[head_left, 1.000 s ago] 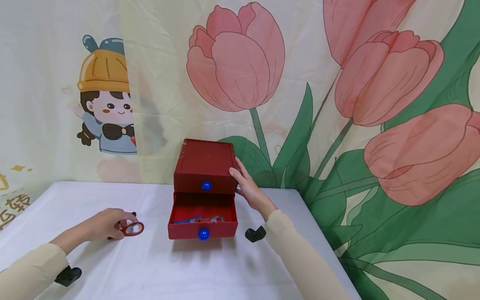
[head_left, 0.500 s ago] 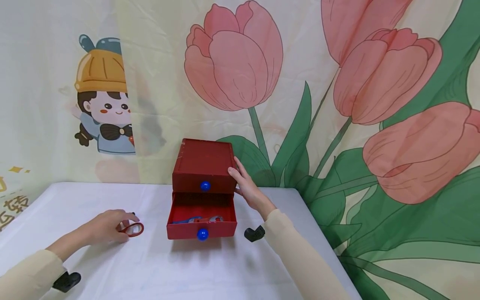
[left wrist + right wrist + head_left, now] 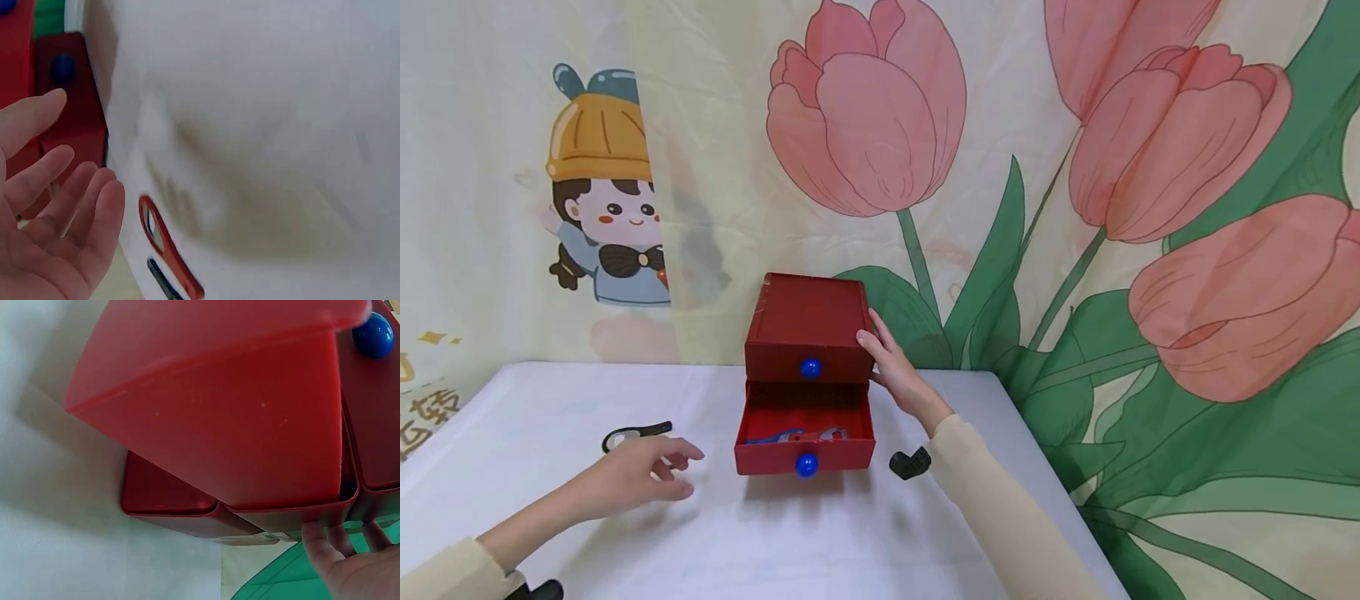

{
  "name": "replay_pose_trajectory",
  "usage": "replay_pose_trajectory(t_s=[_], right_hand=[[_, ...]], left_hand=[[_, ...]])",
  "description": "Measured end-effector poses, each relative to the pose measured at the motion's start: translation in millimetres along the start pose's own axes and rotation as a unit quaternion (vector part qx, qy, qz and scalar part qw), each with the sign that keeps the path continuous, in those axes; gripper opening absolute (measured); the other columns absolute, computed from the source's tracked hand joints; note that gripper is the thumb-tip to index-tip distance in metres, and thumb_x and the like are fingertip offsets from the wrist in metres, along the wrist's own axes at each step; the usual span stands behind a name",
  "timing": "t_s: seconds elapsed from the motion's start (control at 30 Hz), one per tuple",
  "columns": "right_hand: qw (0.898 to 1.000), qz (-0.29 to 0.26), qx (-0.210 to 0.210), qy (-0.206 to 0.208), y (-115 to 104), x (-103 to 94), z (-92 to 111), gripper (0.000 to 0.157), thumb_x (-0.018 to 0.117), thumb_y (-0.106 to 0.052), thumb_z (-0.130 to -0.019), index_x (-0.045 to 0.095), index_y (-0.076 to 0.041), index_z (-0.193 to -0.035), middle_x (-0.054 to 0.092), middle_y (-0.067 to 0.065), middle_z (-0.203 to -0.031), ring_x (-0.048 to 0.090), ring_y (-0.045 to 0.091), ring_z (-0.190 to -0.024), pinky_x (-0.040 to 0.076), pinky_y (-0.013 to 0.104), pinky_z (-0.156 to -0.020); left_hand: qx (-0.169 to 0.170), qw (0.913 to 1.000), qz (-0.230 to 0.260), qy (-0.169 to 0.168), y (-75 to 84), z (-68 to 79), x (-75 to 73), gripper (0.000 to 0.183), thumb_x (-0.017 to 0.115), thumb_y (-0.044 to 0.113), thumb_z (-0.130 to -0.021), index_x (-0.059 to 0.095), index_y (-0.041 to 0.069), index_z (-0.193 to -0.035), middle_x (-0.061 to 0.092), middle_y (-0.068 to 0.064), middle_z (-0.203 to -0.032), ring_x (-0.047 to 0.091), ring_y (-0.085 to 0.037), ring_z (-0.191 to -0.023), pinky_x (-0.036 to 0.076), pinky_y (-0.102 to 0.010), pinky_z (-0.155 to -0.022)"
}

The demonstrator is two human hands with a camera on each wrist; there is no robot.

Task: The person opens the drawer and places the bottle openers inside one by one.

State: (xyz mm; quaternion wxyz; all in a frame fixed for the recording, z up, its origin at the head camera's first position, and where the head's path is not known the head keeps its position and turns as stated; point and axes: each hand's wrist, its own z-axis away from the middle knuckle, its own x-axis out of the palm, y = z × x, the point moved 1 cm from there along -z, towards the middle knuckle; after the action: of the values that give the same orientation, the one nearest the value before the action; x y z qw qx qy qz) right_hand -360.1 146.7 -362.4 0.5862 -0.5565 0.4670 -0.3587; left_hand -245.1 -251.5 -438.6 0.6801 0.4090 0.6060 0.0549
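In the head view my left hand [image 3: 632, 475] is held over the white table with loosely spread fingers and nothing in them. Below it, in the left wrist view, lies a red tool [image 3: 178, 265] with an oval loop at one end, which the hand hides in the head view. Beside that lies a similar tool with a black handle [image 3: 651, 429]. My right hand [image 3: 898, 371] rests against the right side of a red drawer cabinet [image 3: 812, 312], thumb at its front edge. One drawer [image 3: 775, 461] is pulled out, with blue and red tools [image 3: 812, 437] inside.
Blue round knobs [image 3: 810, 367] stick out from the drawer fronts. A curtain with printed tulips [image 3: 880, 133] hangs behind the table [image 3: 917, 533]. In the right wrist view another shut drawer [image 3: 165, 487] shows below the pulled-out one.
My left hand has come away from the red tool and shifted slightly right and nearer, its fingers spread. The black-handled tool now shows behind it. My right hand stays on the cabinet.
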Motion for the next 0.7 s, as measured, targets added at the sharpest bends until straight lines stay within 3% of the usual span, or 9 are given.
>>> replay_pose_trajectory(t_s=[0.1,0.27,0.37,0.53,0.7], right_hand=[[1.0,0.0,-0.001,0.001,-1.2,0.2,0.4,0.078,0.054,-0.052,-0.106,0.011,-0.044,-0.17,0.023,0.001,-0.175,0.028,0.033,-0.158,0.034,0.065,-0.122],[1.0,0.003,0.005,0.003,-1.4,1.0,0.8,0.077,0.054,-0.053,-0.106,0.011,-0.046,-0.169,0.022,0.001,-0.175,0.028,0.033,-0.158,0.034,0.065,-0.123],[1.0,0.0,0.004,0.003,-1.1,1.1,0.8,0.077,0.054,-0.052,-0.106,0.011,-0.046,-0.169,0.022,0.001,-0.175,0.027,0.033,-0.158,0.033,0.066,-0.123],[1.0,0.0,0.006,0.004,-1.0,0.9,1.3,0.076,0.054,-0.052,-0.106,0.011,-0.046,-0.169,0.023,0.001,-0.175,0.028,0.033,-0.157,0.034,0.065,-0.123],[1.0,0.003,0.006,0.003,-1.7,1.4,2.3,0.077,0.054,-0.053,-0.106,0.01,-0.046,-0.169,0.023,0.002,-0.175,0.028,0.034,-0.157,0.034,0.065,-0.122]], left_hand=[[-0.025,0.9963,0.08,-0.018,11.3,6.0,11.6,0.042,0.083,0.032,-0.093,0.072,0.01,-0.127,0.072,-0.001,-0.106,0.071,-0.006,-0.085,0.059,-0.026,-0.072],[-0.085,0.9715,0.21,-0.07,28.4,10.0,33.8,0.04,0.075,0.03,-0.1,0.069,0.007,-0.133,0.071,-0.005,-0.109,0.073,-0.024,-0.092,0.063,-0.03,-0.078],[-0.103,0.9502,0.274,-0.107,38.7,7.0,47.9,0.043,0.071,0.028,-0.103,0.065,0.002,-0.137,0.071,-0.009,-0.113,0.072,-0.028,-0.098,0.064,-0.035,-0.084],[-0.129,0.9077,0.37,-0.151,55.3,-3.2,66.7,0.052,0.064,0.031,-0.108,0.057,-0.003,-0.146,0.068,-0.016,-0.132,0.069,-0.031,-0.113,0.063,-0.044,-0.095],[-0.138,0.87,0.448,-0.153,71.2,-15.0,79.2,0.063,0.059,0.036,-0.11,0.046,-0.007,-0.154,0.065,-0.021,-0.141,0.069,-0.035,-0.121,0.061,-0.043,-0.099]])
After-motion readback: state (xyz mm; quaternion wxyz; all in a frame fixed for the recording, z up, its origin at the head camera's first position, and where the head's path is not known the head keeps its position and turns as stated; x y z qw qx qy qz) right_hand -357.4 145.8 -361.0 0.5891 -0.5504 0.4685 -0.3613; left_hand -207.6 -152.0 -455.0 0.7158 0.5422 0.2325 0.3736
